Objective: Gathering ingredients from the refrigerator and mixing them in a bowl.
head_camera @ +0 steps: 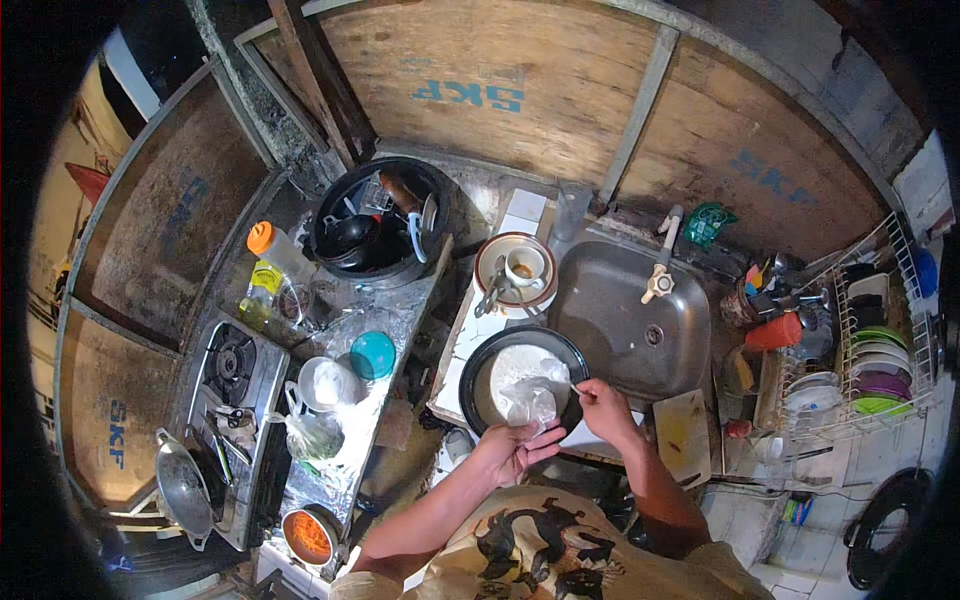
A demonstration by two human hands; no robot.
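Note:
A black round pan (472, 375) with white contents, perhaps flour or batter, stands on the white tiled counter before me. Over its near rim my left hand (517, 448) holds a clear plastic bag (531, 403), palm partly upward, some fingers spread. My right hand (606, 409), at the pan's right rim, pinches a thin handle (577, 388), apparently a spoon's; its far end is hidden by the bag. Behind the pan sit stacked bowls (486, 255) holding a white cup (525, 266) and metal spoons (491, 291).
A steel sink (607, 322) with a tap (661, 274) is to the right, beside a dish rack (832, 360). At left stand a gas stove (259, 375), a pot of orange shreds (309, 534), a bag of greens (315, 439) and a black basin (330, 187).

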